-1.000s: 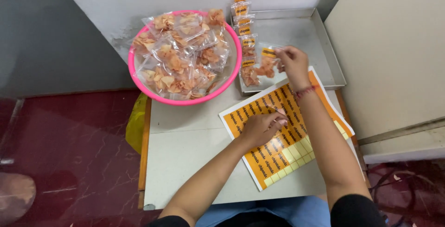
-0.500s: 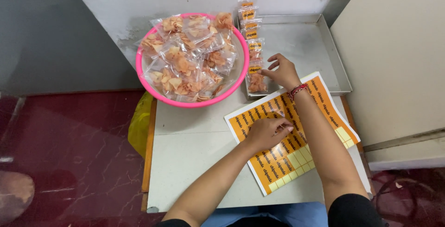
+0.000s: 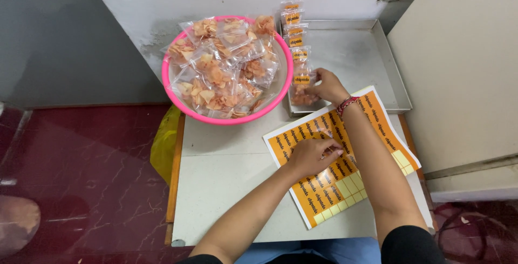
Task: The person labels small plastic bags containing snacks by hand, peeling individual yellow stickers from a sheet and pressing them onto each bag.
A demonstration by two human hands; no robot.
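Observation:
An orange and yellow sticker sheet [image 3: 372, 129] lies on the white table [image 3: 226, 183]. My left hand [image 3: 313, 155] rests on the sheet, its fingertips pinched at a sticker. My right hand [image 3: 325, 85] reaches to the near left corner of a metal tray [image 3: 367, 53] and touches a clear snack packet [image 3: 302, 92] with an orange label. A row of labelled packets [image 3: 295, 32] runs along the tray's left edge. A pink basin [image 3: 229, 118] full of clear packets of orange snacks stands to the left.
A white wall rises behind the basin. A beige cabinet [image 3: 464, 80] stands on the right. A yellow bag [image 3: 164, 142] hangs off the table's left side. Dark red floor [image 3: 81, 177] spreads to the left.
My right hand has come down from holding a packet up over the tray to setting it at the tray's near left corner. My left hand stays on the sticker sheet.

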